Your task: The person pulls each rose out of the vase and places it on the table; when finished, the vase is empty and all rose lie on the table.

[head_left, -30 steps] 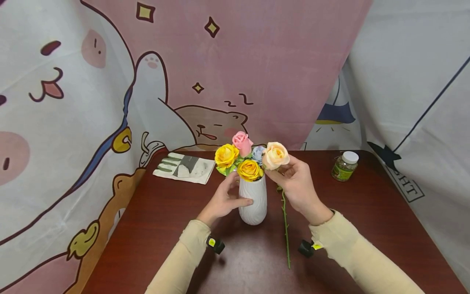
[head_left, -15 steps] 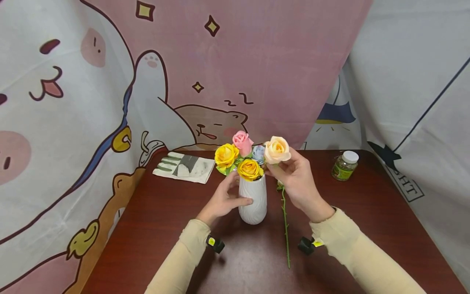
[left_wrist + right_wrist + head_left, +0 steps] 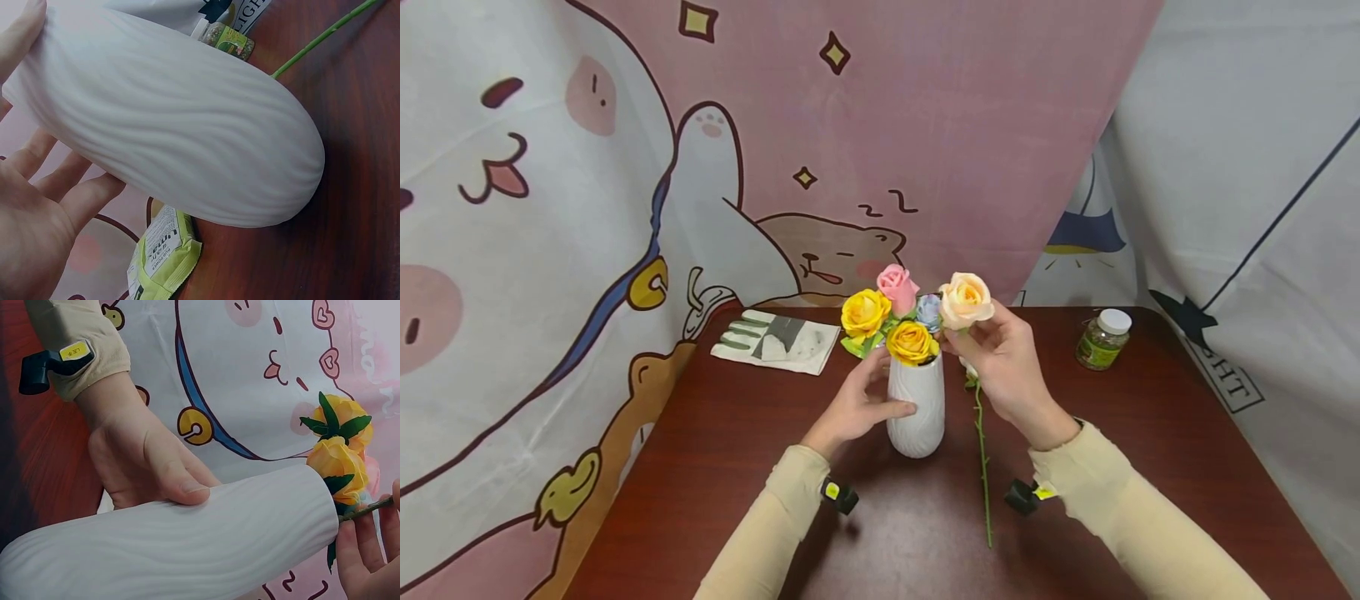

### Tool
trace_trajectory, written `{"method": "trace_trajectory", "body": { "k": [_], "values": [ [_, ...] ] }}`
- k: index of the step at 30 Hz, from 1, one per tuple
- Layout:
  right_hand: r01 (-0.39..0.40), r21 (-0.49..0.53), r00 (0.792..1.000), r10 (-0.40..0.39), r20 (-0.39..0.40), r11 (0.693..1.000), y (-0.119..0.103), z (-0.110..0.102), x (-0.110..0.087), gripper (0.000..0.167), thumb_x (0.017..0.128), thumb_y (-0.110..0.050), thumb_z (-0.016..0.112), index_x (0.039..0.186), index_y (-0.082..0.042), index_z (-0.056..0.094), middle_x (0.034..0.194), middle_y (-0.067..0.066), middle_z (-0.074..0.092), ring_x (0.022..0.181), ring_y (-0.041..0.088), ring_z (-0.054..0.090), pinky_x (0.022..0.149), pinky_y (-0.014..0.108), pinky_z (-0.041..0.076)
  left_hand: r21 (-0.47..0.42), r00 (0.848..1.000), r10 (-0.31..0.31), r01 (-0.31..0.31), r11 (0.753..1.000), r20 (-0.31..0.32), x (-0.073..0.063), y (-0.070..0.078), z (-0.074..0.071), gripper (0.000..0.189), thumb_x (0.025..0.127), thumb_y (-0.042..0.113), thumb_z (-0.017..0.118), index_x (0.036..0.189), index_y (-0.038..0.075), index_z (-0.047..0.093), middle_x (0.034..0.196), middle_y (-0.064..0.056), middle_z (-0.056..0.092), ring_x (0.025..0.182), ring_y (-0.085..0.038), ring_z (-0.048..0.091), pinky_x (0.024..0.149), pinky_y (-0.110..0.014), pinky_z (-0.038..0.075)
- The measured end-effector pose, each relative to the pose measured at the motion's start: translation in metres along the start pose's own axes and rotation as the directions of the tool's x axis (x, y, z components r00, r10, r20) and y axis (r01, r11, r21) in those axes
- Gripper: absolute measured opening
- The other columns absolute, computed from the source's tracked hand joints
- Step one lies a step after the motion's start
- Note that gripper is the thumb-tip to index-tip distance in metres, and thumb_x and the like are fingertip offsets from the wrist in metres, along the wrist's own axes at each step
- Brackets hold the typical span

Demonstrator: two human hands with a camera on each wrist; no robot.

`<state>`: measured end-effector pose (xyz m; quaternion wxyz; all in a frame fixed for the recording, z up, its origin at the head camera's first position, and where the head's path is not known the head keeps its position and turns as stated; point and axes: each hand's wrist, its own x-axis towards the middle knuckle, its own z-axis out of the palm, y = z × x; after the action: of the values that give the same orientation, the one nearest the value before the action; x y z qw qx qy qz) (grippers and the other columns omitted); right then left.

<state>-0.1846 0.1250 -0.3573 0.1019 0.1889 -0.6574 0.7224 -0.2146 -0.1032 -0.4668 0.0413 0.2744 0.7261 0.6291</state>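
Observation:
A white ribbed vase (image 3: 917, 408) stands upright on the table. My left hand (image 3: 857, 404) holds it around its upper part, thumb on the near side; in the left wrist view the vase (image 3: 181, 119) hides part of the grip. Two yellow roses (image 3: 912, 342), a pink rose (image 3: 897, 289) and a bluish flower (image 3: 928, 312) stand in its mouth. At the right of the rim, my right hand (image 3: 1011, 367) pinches the stem of a peach rose (image 3: 966, 301). The right wrist view shows that stem (image 3: 369, 509) between the fingertips at the vase mouth.
Right of the vase lies another flower with a thorny green stem (image 3: 982, 458). Folded work gloves (image 3: 778, 342) lie at the back left, and a white-capped jar (image 3: 1103, 340) stands at the back right. Behind the vase is a green-and-white packet (image 3: 164, 253).
The peach rose has risen slightly in my right hand, showing more of the white flower behind. My left hand and the vase stay nearly in place.

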Motion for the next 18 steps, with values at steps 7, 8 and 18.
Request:
{"method": "trace_trajectory", "body": {
  "k": [7, 8, 18],
  "values": [
    [0.035, 0.03, 0.998, -0.033, -0.051, 0.999, 0.001, 0.006, 0.001, 0.047, 0.096, 0.014, 0.066, 0.141, 0.001, 0.061, 0.128, 0.006, 0.068, 0.105, 0.019, 0.069, 0.085, 0.031, 0.063, 0.009, 1.0, 0.002, -0.002, 1.0, 0.0, 0.0, -0.002, 0.0, 0.084, 0.085, 0.003, 0.087, 0.156, 0.019, 0.045, 0.146, -0.011, 0.059, 0.125, -0.033, 0.061, 0.094, -0.05, 0.06],
    [0.046, 0.034, 0.997, -0.044, -0.066, 0.998, 0.0, 0.006, 0.002, 0.045, 0.096, 0.013, 0.065, 0.139, 0.001, 0.062, 0.126, 0.006, 0.07, 0.103, 0.018, 0.07, 0.084, 0.031, 0.063, 0.009, 1.0, 0.001, -0.001, 1.0, 0.0, 0.0, -0.002, 0.0, 0.084, 0.085, 0.003, 0.087, 0.156, 0.018, 0.046, 0.145, -0.011, 0.059, 0.125, -0.033, 0.061, 0.094, -0.049, 0.06],
    [0.123, 0.099, 0.987, -0.112, -0.111, 0.987, -0.03, -0.004, 0.015, 0.028, 0.101, 0.006, 0.064, 0.128, -0.001, 0.066, 0.101, 0.006, 0.072, 0.093, 0.02, 0.072, 0.083, 0.033, 0.064, 0.003, 0.998, -0.059, 0.059, 0.998, -0.006, -0.003, -0.001, 0.0, 0.091, 0.085, 0.008, 0.089, 0.161, 0.02, 0.04, 0.153, -0.01, 0.053, 0.134, -0.034, 0.057, 0.099, -0.047, 0.059]
  ]
}}
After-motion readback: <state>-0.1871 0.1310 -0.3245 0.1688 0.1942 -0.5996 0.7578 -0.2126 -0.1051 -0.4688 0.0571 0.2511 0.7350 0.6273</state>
